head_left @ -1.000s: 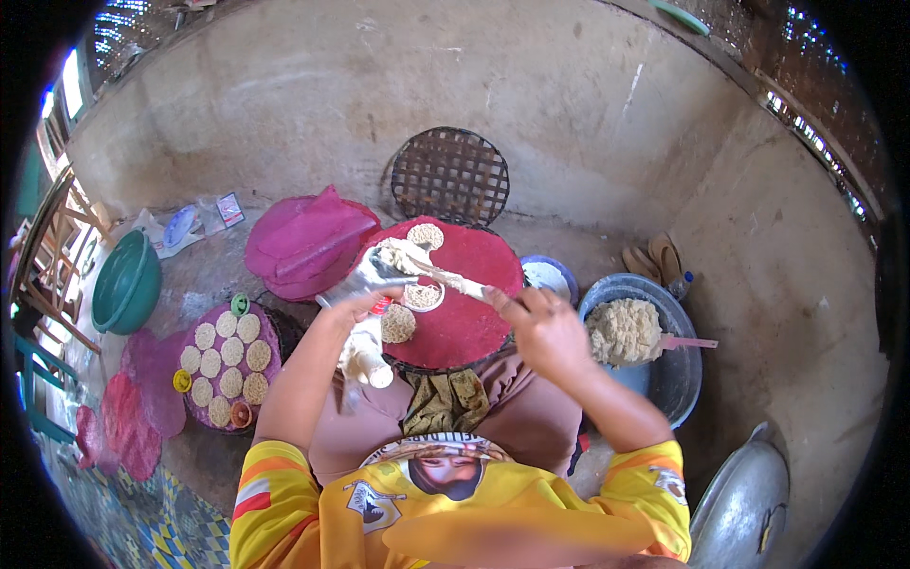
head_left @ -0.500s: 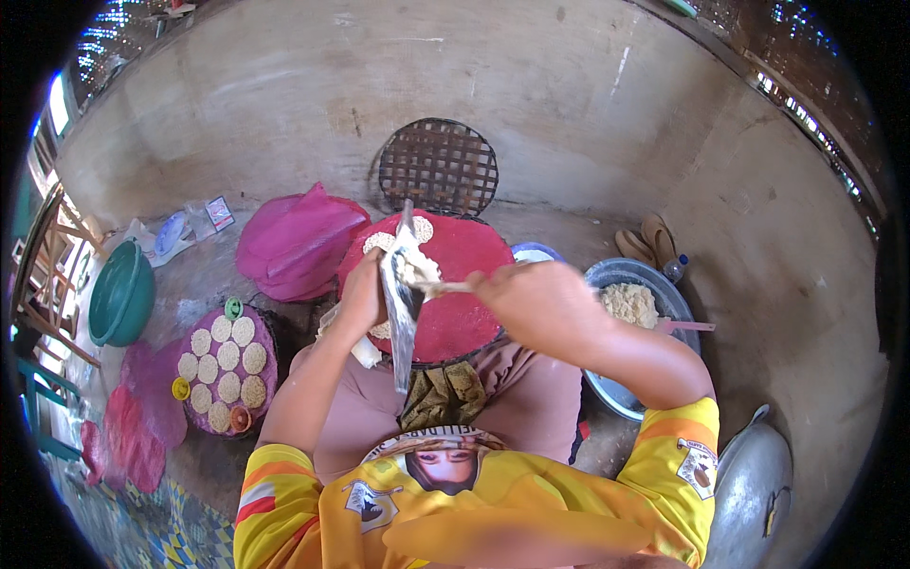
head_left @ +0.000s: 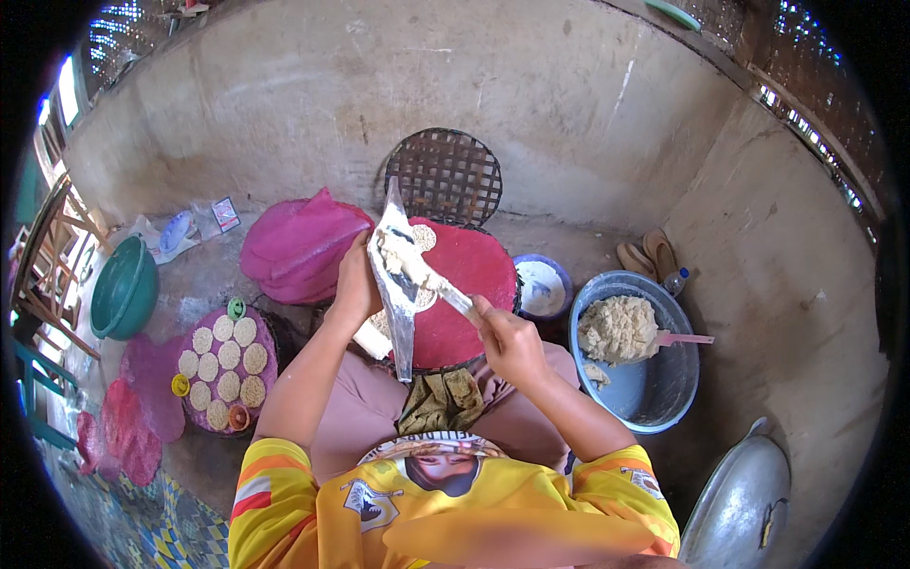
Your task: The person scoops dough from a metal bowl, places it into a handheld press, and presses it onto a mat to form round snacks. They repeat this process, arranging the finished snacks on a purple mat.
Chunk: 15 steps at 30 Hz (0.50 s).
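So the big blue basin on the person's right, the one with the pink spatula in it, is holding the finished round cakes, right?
Not quite. In the head view the big blue plastic basin on the person's right does hold the pink spatula, but it contains a lump of pale dough. The finished round cakes lie on the pink round tray on the person's left.

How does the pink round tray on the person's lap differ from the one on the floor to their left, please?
The lap tray is red-pink, and the few pale discs on it are partly hidden by the sheet that the left hand holds up. The floor tray is purplish, and its rows of discs are in plain sight. The right hand works a stick over the lap tray; no hand is near the floor tray. Both are round and carry pale discs.
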Each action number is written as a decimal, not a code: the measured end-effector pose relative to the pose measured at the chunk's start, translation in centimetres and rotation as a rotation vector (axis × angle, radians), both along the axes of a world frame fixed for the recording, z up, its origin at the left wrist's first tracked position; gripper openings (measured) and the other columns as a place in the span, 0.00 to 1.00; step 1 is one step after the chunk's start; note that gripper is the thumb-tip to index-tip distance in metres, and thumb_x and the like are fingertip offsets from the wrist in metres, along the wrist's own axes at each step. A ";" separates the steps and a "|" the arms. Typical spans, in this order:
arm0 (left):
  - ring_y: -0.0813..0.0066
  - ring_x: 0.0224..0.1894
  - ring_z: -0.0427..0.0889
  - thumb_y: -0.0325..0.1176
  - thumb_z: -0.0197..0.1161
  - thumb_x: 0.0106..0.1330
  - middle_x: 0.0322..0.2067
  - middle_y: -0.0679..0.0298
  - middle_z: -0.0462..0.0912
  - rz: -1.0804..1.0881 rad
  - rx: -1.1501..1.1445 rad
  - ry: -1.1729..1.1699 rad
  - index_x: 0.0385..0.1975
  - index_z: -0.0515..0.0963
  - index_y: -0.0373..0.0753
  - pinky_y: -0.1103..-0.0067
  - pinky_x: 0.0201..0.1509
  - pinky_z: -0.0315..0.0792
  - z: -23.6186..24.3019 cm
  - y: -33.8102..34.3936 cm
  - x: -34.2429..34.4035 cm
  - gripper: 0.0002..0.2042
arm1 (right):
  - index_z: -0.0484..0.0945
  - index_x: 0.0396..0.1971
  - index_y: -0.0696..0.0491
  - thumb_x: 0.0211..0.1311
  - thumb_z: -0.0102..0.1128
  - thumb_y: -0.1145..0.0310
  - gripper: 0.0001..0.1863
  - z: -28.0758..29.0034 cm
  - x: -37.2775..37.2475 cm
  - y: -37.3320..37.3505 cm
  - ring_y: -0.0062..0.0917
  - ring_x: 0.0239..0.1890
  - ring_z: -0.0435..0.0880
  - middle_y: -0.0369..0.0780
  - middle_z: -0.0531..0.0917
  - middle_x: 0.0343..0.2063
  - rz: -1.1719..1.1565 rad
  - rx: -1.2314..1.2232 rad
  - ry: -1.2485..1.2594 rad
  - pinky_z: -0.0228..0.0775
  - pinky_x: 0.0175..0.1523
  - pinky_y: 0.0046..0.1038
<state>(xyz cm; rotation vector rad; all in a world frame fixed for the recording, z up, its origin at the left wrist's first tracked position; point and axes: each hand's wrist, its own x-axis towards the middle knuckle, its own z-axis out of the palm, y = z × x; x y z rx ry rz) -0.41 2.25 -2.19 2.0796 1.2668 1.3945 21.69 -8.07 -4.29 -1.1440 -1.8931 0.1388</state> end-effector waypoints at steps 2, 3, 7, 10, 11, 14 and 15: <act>0.51 0.43 0.74 0.32 0.62 0.45 0.38 0.46 0.75 0.039 -0.108 -0.060 0.39 0.72 0.32 0.71 0.45 0.68 -0.1 0.5 -0.5 0.20 | 0.72 0.42 0.60 0.51 0.54 0.78 0.16 0.2 0.5 -0.7 0.33 0.18 0.77 0.47 0.76 0.18 0.037 0.027 -0.044 0.67 0.23 0.28; 0.51 0.43 0.74 0.32 0.62 0.45 0.38 0.46 0.74 0.036 -0.205 -0.065 0.39 0.72 0.31 0.71 0.44 0.68 -0.2 0.7 -0.7 0.20 | 0.72 0.42 0.61 0.52 0.54 0.77 0.15 0.3 0.9 -0.8 0.30 0.18 0.77 0.46 0.76 0.17 0.071 0.050 -0.078 0.67 0.22 0.27; 0.60 0.40 0.75 0.35 0.58 0.50 0.37 0.52 0.75 -0.284 -0.482 -0.441 0.41 0.71 0.32 0.75 0.42 0.70 0.1 0.5 -0.2 0.18 | 0.75 0.41 0.56 0.54 0.54 0.71 0.14 0.3 3.2 0.0 0.19 0.16 0.75 0.41 0.75 0.12 -0.077 -0.558 0.324 0.67 0.25 0.20; 0.67 0.38 0.75 0.37 0.55 0.54 0.37 0.57 0.75 -0.496 -0.697 -0.642 0.42 0.71 0.33 0.78 0.40 0.70 1.1 -0.3 1.3 0.18 | 0.75 0.41 0.55 0.53 0.54 0.71 0.14 -0.3 3.9 1.0 0.22 0.16 0.77 0.44 0.77 0.15 -0.091 -0.373 0.280 0.68 0.25 0.24; 0.69 0.37 0.75 0.38 0.54 0.56 0.37 0.59 0.75 -0.529 -0.731 -0.672 0.42 0.70 0.33 0.79 0.39 0.71 1.5 -0.6 1.8 0.18 | 0.75 0.39 0.56 0.51 0.55 0.72 0.13 -0.5 3.8 1.1 0.28 0.18 0.78 0.46 0.78 0.18 -0.082 -0.338 0.192 0.69 0.26 0.27; 0.76 0.36 0.76 0.40 0.51 0.60 0.36 0.63 0.76 -0.543 -0.780 -0.695 0.43 0.70 0.33 0.82 0.38 0.71 2.3 -1.1 2.6 0.18 | 0.75 0.35 0.62 0.51 0.55 0.76 0.10 -0.7 3.0 0.5 0.25 0.15 0.75 0.45 0.76 0.16 0.000 -0.104 0.106 0.67 0.25 0.23; 0.78 0.35 0.76 0.41 0.50 0.61 0.36 0.65 0.76 -0.533 -0.770 -0.679 0.44 0.70 0.33 0.84 0.37 0.72 2.2 -1.2 2.6 0.18 | 0.75 0.35 0.61 0.51 0.56 0.76 0.11 -0.4 3.0 0.1 0.26 0.15 0.75 0.45 0.76 0.16 0.031 -0.092 0.083 0.67 0.25 0.24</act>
